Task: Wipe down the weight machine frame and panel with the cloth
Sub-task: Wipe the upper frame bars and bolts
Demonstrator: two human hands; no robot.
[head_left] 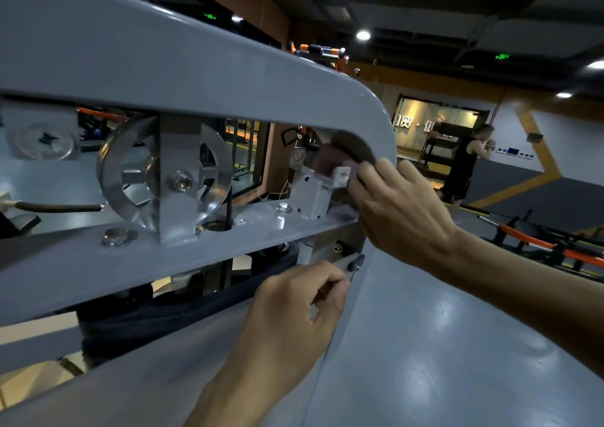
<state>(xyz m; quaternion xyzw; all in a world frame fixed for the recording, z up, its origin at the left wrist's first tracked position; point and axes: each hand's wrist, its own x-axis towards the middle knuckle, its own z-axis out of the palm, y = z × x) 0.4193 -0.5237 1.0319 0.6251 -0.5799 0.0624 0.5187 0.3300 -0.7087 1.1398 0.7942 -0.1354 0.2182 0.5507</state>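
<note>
The grey weight machine frame (196,67) fills the left and centre, its top beam curving down at the right. My right hand (402,207) holds a pinkish cloth (330,157) against the inner corner of that curve, just above a small grey bracket (313,191). Most of the cloth is hidden behind my fingers. Lower down, my left hand (294,315) grips the right edge of the grey panel (147,387), fingers curled round it.
A silver pulley wheel (163,178) with a cable sits inside the frame on the crossbar (98,263). A person (464,165) stands at the back right. Orange-and-black gym equipment (539,243) lies on the shiny grey floor (441,328) to the right.
</note>
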